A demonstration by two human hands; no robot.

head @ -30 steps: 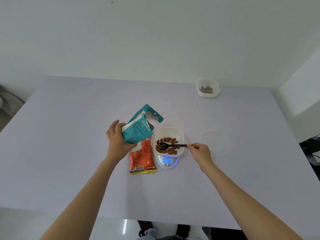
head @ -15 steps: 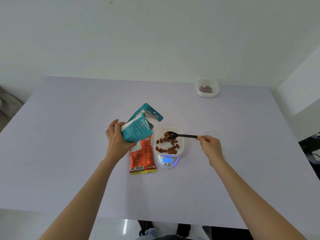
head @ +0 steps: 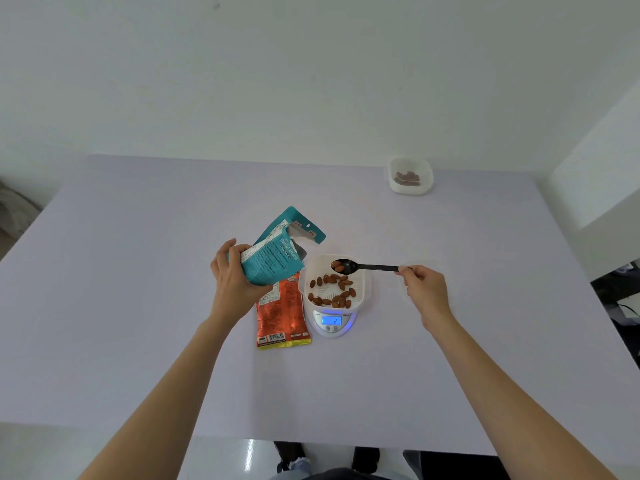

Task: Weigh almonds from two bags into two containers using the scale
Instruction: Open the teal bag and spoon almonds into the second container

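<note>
My left hand grips an open teal bag, held tilted above the table just left of the scale. An orange bag lies flat beneath it. A white container with several almonds sits on the small white scale, whose blue display is lit. My right hand pinches the handle end of a black spoon. The spoon's bowl holds a few almonds over the container's far edge.
A second white container with almonds stands at the table's far right. A clear lid lies faintly visible on the lavender table under my right hand. White walls rise behind and to the right.
The spoon scooped almonds from the container and rose toward its far edge. My right hand shifted right and up. The teal bag stayed in place.
</note>
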